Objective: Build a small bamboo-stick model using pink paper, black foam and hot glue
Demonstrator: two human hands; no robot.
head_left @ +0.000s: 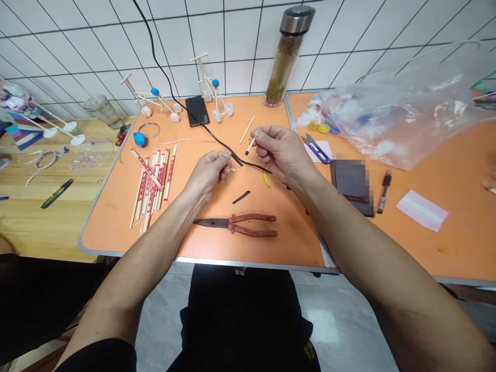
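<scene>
My right hand (282, 150) pinches a short wooden stick (251, 144) with a black lower end, held above the orange table. My left hand (211, 173) is closed beside it, and the pale tip of a small stick (233, 169) pokes out under the fingers; the rest is hidden. Between the hands a black cable (217, 135) crosses the table, near a black strip (241, 197). Behind them lies a loose thin stick (247, 129), and a yellow curved piece (266, 179) is under my right hand. Red-handled long-nose pliers (251, 226) lie nearer to me.
Wrapped chopsticks (155, 181) lie at left. Two small stick-built models on wheels (157, 101) and a phone (197, 111) stand at the back, near a tea bottle (284, 67). At right are thread snips (318, 150), a dark tablet-like object (351, 181), a marker (384, 192) and a plastic bag (395, 108).
</scene>
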